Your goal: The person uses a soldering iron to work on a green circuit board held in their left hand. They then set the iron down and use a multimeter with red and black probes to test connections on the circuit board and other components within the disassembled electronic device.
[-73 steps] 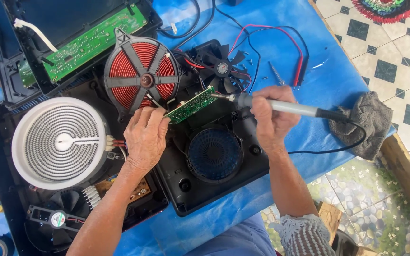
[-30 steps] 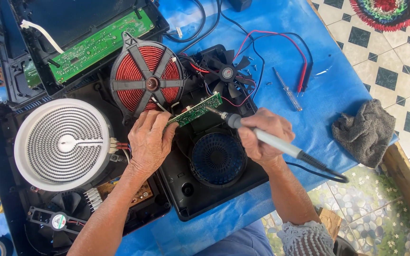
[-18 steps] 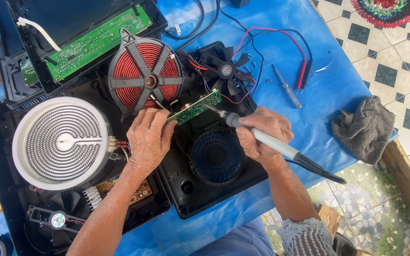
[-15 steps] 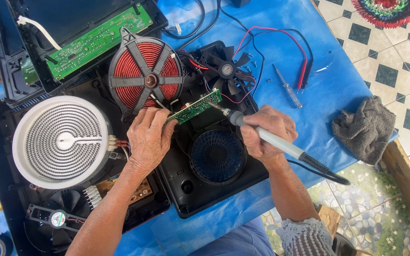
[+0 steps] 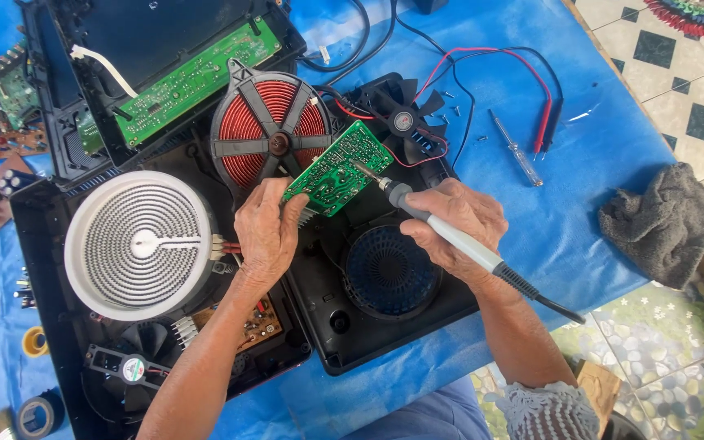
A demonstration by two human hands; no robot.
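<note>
My left hand [image 5: 266, 232] grips a small green circuit board [image 5: 341, 169] by its lower left edge and tilts it up over the opened black cooktop housing [image 5: 385, 334]. My right hand [image 5: 458, 228] holds a grey soldering iron [image 5: 450, 236], with its metal tip touching the board's right side. A red copper induction coil [image 5: 270, 130] lies just behind the board. A white round radiant heating element [image 5: 142, 243] sits to the left of my left wrist.
A long green circuit board [image 5: 197, 77] lies in the upturned cover at the back. A black fan [image 5: 401, 118], red and black probe leads [image 5: 543, 122], a screwdriver [image 5: 515, 151] and a grey rag [image 5: 666, 224] rest on the blue sheet. Tape rolls [image 5: 38, 411] sit at bottom left.
The soldering iron swung from a level hold at the right to a steeper angle, its tip now on the board. The board is tilted up more toward me.
</note>
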